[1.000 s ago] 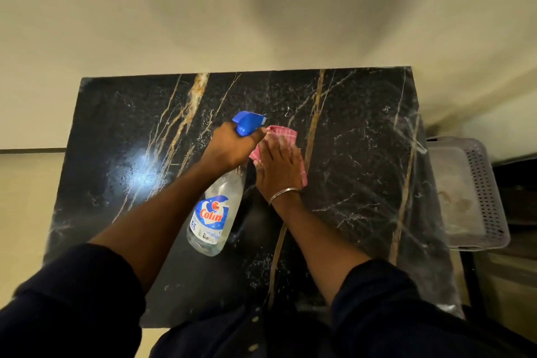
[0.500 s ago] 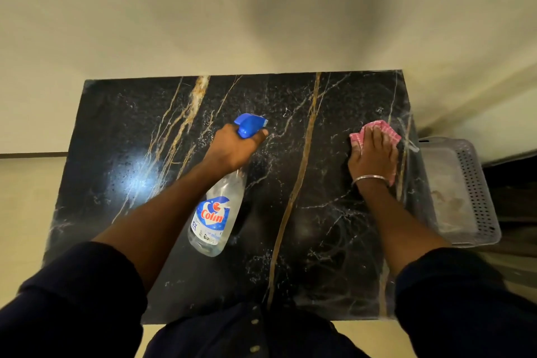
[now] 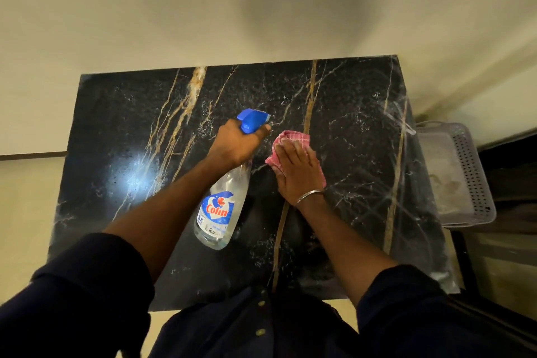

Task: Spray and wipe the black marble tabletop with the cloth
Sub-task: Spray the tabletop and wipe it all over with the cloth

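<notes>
Grips, with the left hand (image 3: 238,144), the neck of a clear spray bottle (image 3: 222,206) just below its blue trigger head (image 3: 252,120), fingers curled round it and nozzle aimed away from the body. Holds the bottle slanted, base toward the body, label reading "Colin" face up; cannot tell whether the base touches the stone. Presses, with the right hand (image 3: 299,171), palm down and fingers straight and close together, on a pink checked cloth (image 3: 286,139), bunched under the fingertips and showing past them at the far and left sides. Wears a thin metal bangle (image 3: 309,195) on the right wrist and dark blue sleeves (image 3: 96,285) drawn back from both forearms. Works near the middle of the black marble tabletop (image 3: 116,125), cloth flat on the stone just right of the nozzle and beside a long gold vein. Shows gold and white veining across the slab and a bright patch of reflected light on its left part. Meets a cream wall (image 3: 261,9) along the far edge. Has a grey perforated basket (image 3: 470,171) just beside the right edge.
</notes>
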Tool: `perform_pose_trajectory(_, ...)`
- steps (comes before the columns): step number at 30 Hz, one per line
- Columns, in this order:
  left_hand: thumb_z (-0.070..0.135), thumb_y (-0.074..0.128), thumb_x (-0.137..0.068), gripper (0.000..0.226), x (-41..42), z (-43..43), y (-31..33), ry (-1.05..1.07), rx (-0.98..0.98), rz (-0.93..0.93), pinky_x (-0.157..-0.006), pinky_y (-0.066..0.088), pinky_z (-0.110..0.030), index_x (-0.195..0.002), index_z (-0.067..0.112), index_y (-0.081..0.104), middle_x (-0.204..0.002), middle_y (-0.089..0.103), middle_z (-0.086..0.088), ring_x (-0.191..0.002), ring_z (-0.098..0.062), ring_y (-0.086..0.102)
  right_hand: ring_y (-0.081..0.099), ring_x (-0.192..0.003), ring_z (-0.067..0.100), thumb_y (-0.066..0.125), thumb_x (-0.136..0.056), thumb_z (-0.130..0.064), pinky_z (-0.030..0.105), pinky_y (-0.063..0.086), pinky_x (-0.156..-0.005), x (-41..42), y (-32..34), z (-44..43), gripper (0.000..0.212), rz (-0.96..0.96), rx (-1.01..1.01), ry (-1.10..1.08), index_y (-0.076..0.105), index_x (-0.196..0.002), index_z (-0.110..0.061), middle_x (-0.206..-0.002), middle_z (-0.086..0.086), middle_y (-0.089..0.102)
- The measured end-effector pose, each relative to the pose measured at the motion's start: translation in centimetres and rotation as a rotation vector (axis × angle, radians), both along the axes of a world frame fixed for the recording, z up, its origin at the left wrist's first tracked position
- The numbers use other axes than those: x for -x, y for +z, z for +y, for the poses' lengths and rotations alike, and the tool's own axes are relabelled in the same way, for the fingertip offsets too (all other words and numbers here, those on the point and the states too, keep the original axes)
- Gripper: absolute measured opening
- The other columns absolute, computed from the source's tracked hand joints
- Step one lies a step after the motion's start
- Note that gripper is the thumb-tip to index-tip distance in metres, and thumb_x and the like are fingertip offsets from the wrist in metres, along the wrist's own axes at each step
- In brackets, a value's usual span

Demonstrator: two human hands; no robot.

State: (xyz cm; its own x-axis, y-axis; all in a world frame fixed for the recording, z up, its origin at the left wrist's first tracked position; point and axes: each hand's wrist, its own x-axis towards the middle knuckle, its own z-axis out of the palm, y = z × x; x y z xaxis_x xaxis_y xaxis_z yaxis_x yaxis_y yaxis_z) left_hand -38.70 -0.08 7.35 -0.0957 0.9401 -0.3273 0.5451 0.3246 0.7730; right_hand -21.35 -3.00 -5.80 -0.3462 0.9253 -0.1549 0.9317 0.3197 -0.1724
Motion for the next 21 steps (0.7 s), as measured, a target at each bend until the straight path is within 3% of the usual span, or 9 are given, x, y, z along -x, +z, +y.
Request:
perform_pose_trajectory(7,0.038,0.058,-0.093,0.028,0.9,-1.2,-0.2,-0.023,0.029,-0.048,-0.066,0.05,-0.023,-0.102,0.011,0.059,-0.083,0.062,-0.008,-0.071,-0.014,0.059,0.03,-0.144,0.029,0.026,-0.1,-0.047,0.052,0.023,-0.117,-12.4,-0.2,1.4,0.058,-0.042,-0.064,-0.382,0.037,-0.149,-0.018,-0.155,0.006,0.037)
perform_pose_trajectory(12,0.038,0.058,-0.094,0.026,1.2,-1.9,-0.4,-0.051,0.03,-0.035,-0.061,0.045,-0.018,-0.101,0.013,0.059,-0.082,0.062,-0.007,-0.071,-0.013,0.059,0.023,-0.147,0.033,0.027,-0.096,-0.043,0.054,0.015,-0.119,-9.8,0.0,0.9,0.063,0.0,-0.033,-0.598,0.03,-0.153,-0.016,-0.159,0.009,0.029)
perform_pose_trajectory(16,0.037,0.059,-0.093,0.029,0.8,-2.4,-0.5,-0.049,0.03,-0.044,-0.064,0.048,-0.021,-0.102,0.01,0.06,-0.089,0.066,-0.015,-0.074,-0.016,0.06,0.018,-0.149,0.032,0.025,-0.099,-0.043,0.056,0.013,-0.119,-3.5,0.3,-1.4,0.061,0.008,0.005,-0.464,0.025,-0.155,-0.019,-0.162,0.007,0.022)
perform_pose_trajectory(21,0.038,0.061,-0.091,0.03,0.4,-2.5,-0.1,-0.052,0.015,-0.045,-0.069,0.052,-0.028,-0.1,0.009,0.061,-0.091,0.068,-0.018,-0.073,-0.018,0.061,0.023,-0.148,0.028,0.02,-0.099,-0.045,0.053,0.015,-0.12,1.6,-0.2,-4.0,0.061,0.035,0.031,-0.275,0.029,-0.154,-0.02,-0.161,0.005,0.027)
